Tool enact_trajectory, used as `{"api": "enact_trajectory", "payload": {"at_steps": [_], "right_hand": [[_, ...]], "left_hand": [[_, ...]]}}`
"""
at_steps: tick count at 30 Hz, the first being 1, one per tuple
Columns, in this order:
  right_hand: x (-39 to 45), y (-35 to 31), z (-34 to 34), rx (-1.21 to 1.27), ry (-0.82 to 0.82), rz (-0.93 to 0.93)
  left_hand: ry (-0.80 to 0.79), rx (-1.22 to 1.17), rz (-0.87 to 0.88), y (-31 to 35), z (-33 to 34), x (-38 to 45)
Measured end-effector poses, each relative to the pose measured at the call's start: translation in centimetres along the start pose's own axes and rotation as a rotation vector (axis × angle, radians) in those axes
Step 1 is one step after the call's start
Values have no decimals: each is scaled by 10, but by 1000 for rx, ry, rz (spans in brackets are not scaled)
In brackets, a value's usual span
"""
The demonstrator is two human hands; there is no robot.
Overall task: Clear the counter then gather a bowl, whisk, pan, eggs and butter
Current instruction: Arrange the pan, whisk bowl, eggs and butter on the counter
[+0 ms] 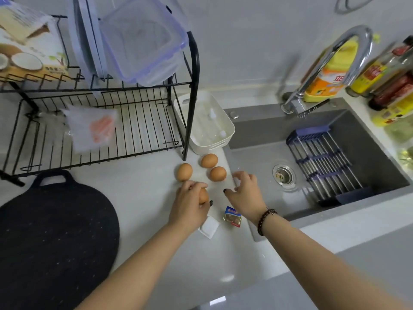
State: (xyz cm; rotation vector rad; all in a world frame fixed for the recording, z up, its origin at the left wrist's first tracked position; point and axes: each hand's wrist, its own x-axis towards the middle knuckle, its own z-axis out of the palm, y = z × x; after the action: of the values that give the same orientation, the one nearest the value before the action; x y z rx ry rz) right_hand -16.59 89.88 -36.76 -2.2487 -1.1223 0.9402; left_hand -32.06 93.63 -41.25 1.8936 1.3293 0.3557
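Note:
Three brown eggs lie on the white counter near the sink: one (184, 171) at the left, one (209, 160) behind, one (218, 173) at the right. My left hand (190, 204) grips a fourth egg (203, 196) just in front of them. My right hand (244, 193) hovers open beside the right egg, fingers spread, holding nothing. A small foil butter packet (232, 217) and a white butter portion (209, 227) lie below my hands. The black pan (55, 240) with a loop handle sits at the left front. No bowl or whisk shows.
A black wire dish rack (138, 121) holds a clear lidded container (143, 41), plates and a plastic bag (92, 128). A white basket (205, 124) stands beside it. The grey sink (263, 166) with a blue drainer (324, 159), faucet (348, 54) and bottles (330, 74) lies right.

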Motion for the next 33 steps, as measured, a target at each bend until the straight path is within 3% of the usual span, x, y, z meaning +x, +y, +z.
{"api": "enact_trajectory", "payload": {"at_steps": [8,13,17,24,33], "right_hand": [[46,-30,21,-201,-76,-59],[47,-28,39,-242,-32,-21],[29,-38,52,-190,37,-11],[-25,-91,105,-120,-17,-120],[-84,-182,215,-64,-253,-302]], "left_hand": [[83,-489,-196,-11,-48,-45],[176,-592,-379,-47,-84,-85],[273,-687,-428,-72,-116,-104],[293,-654,-400,-113,-169,-125],[370,-560,-532,-195,-224,-188]]}}
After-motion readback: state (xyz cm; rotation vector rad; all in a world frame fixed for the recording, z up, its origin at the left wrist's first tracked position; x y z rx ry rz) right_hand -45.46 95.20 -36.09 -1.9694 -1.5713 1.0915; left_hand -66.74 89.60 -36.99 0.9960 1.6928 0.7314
